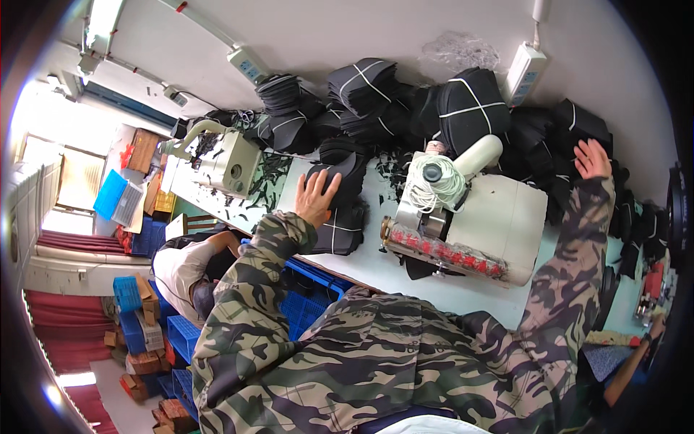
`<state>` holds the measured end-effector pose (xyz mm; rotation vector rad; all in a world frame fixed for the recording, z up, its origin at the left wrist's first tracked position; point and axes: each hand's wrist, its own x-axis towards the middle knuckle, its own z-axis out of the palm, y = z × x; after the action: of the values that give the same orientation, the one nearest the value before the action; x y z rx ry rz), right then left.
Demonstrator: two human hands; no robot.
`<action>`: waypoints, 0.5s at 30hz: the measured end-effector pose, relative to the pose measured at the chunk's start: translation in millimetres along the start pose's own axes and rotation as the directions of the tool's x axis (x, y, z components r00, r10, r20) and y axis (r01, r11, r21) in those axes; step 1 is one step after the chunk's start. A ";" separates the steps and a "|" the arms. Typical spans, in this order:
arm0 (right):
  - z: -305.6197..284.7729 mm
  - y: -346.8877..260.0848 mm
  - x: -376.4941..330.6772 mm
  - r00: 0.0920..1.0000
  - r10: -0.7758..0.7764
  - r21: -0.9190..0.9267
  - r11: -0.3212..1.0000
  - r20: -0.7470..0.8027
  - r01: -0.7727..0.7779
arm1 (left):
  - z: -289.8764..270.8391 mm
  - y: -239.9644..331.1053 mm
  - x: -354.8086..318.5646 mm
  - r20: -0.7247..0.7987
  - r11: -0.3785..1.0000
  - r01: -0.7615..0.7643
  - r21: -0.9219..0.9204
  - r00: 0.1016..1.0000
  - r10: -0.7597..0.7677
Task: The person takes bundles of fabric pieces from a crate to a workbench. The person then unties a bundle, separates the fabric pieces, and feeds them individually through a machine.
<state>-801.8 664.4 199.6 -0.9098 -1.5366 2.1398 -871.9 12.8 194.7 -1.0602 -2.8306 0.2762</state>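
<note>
- Your left hand (316,194) is spread flat, fingers apart, pressing on top of a stack of black cloth pieces (340,210) w/ thin white lines on them. It isn't pinching anything yet.
- That stack sits on the pale green table (376,260), just left of the white sewing machine (470,224).
- Your right hand (591,160) is up high on the right, fingers open, resting on the big pile of black bundles (463,108) by the wall. Can't tell if it has a real hold on one.
- Looks to me like you're at the "pick a bundle" step: both hands reaching for black pieces, nothing lifted yet.
- Next move, I think: curl your fingers round the edge of one stack & get a firm grip before you pull. The pieces are soft & floppy, so grab the whole stack or it may slide apart.
- Mind the white thread cone (434,182) on the machine; it's right between your arms, so keep sleeves off it.
- A 2nd sewing machine (224,160) sits far left on the table, w/ black scraps (267,177) lying next to it.
- Another person (189,264) is bent low at your left, near the blue crates (307,300). Not your hands.
</note>
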 end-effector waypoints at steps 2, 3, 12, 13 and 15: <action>-9.7 13.3 -10.0 1.000 0.020 -0.006 1.000 -0.001 -0.020 | 3.6 -8.6 -3.4 -0.022 1.000 -0.003 -0.025 1.000 0.002; -26.9 16.9 -10.2 1.000 0.018 -0.002 1.000 0.009 -0.018 | 2.4 -4.8 0.7 -0.059 1.000 -0.022 -0.021 0.998 0.021; -58.9 56.2 -102.8 0.994 0.051 0.023 0.999 -0.094 -0.049 | -104.1 -24.4 16.7 -0.116 0.858 0.041 -0.512 0.986 -0.117; -50.7 58.0 -115.3 0.991 0.030 -0.009 0.999 -0.129 -0.031 | -111.0 -38.8 20.9 -0.296 0.805 -0.078 -0.588 0.947 -0.124; -44.3 71.4 -139.0 0.984 0.054 0.030 0.998 -0.168 -0.050 | -155.5 -47.2 54.3 -0.130 0.138 -0.099 -0.986 0.961 -0.245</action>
<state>-664.2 585.3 164.7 -1.1032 -1.4139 2.0535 -917.6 34.2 358.4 -0.8511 -2.4915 -1.9332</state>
